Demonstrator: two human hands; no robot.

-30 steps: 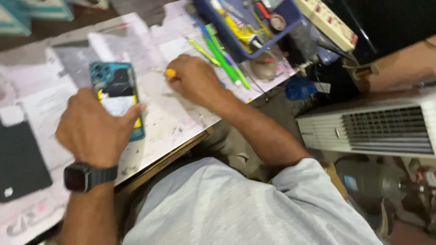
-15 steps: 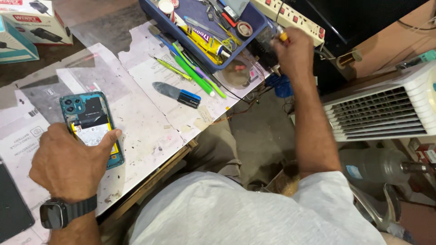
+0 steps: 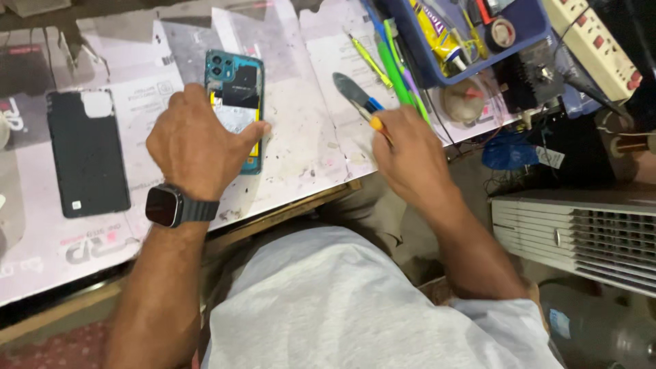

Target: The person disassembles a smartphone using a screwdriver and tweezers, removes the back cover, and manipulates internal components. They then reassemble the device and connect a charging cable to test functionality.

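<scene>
**K:** While the head view holds steady, what's under the left hand (image 3: 195, 140)?

**R:** An opened teal phone (image 3: 236, 102), back cover off, insides showing. It's lying flat on the paper-covered bench (image 3: 301, 143). Palm and fingers press down on its lower half, thumb hooked round the right edge. That's pinning, not lifting.

**K:** Orientation?

**R:** Long axis runs away from the person, nearly straight up the frame, camera cluster at the far end. Near end is hidden under the hand.

**K:** Right hand (image 3: 410, 154)?

**R:** Closed around a thin tool with a yellow handle (image 3: 378, 125). Only the handle end pokes out above the knuckles. Tip is hidden, so I'd guess a small screwdriver, but I can't confirm.

**K:** Where's the phone relative to that hand?

**R:** To its left, well apart, with bare bench between them. Left hand is already on the phone. Right is the far one, and it sits at roughly the level of the phone's near end.

**K:** Anything around the right hand?

**R:** A flat grey blade with a blue grip (image 3: 357, 94) lies just beyond the knuckles. Green pens (image 3: 395, 65) are beside that, and a blue tray (image 3: 437, 72) of bits sits further out.

**K:** Other side?

**R:** A separate black back panel (image 3: 87, 152) lies flat, left of the left hand, untouched. There's a dark smartwatch (image 3: 164, 205) on the left wrist.
</scene>
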